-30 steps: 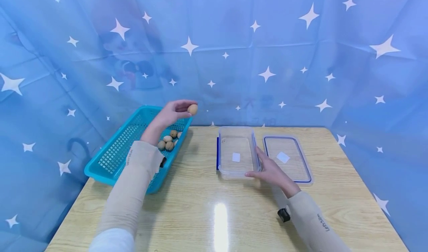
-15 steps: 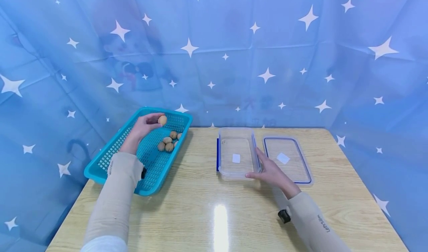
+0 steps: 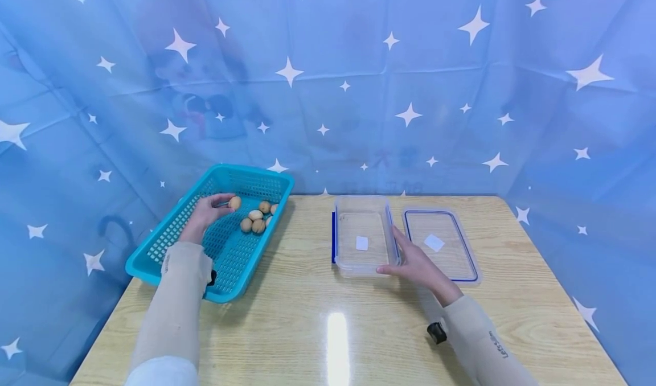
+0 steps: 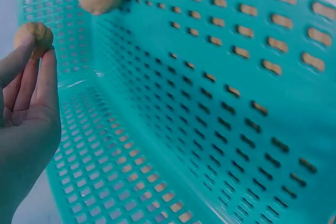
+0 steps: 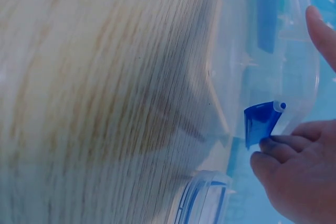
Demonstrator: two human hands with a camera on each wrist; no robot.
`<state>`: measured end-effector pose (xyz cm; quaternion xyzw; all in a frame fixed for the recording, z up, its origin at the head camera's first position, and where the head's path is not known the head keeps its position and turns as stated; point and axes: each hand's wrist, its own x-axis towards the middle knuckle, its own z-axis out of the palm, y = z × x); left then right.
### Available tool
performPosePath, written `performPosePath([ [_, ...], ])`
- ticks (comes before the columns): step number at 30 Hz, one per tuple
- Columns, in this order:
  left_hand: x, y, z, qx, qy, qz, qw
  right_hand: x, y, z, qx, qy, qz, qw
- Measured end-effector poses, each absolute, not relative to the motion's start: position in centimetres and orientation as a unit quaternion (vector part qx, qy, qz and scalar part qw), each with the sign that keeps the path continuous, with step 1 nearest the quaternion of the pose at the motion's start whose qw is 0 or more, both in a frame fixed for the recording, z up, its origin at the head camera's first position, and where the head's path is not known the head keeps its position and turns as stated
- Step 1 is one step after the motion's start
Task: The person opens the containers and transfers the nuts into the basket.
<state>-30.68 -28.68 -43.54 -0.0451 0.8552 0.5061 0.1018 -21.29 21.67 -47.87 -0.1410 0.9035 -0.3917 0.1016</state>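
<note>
My left hand point(image 3: 206, 212) pinches a walnut point(image 3: 234, 202) between thumb and fingertips, inside the turquoise perforated basket point(image 3: 225, 295). In the left wrist view the same walnut point(image 4: 35, 38) shows at the tips of the fingers. Several other walnuts point(image 3: 258, 226) lie grouped at the basket's right side, a little apart from the hand. At the middle of the table, my right hand point(image 3: 417, 265) holds the front right corner of a clear plastic container point(image 3: 361, 263), thumb at its front rim. The right wrist view shows the curled fingers beside a blue latch point(image 5: 261, 121).
A clear lid with a blue seal point(image 3: 466, 249) lies flat to the right of the container, behind the right wrist. White labels are on both the container and the lid. The wooden table point(image 3: 287, 329) ends at a blue star-patterned curtain point(image 3: 348, 50).
My left hand has carried the walnut from above the basket's right rim leftward and down into the basket. The right hand and the container have stayed in place.
</note>
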Motion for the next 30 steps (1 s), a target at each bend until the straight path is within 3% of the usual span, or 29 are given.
performPosePath([
  [21, -32.0, -28.5, -46.1, -0.001, 0.895, 0.412, 0.171, -21.4, 21.9, -47.6, -0.142, 0.905, -0.389, 0.103],
  [30, -31.9, -28.5, -46.7, 0.022, 0.873, 0.443, 0.201, -21.3, 21.8, -48.0, -0.136, 0.903, -0.393, 0.106],
])
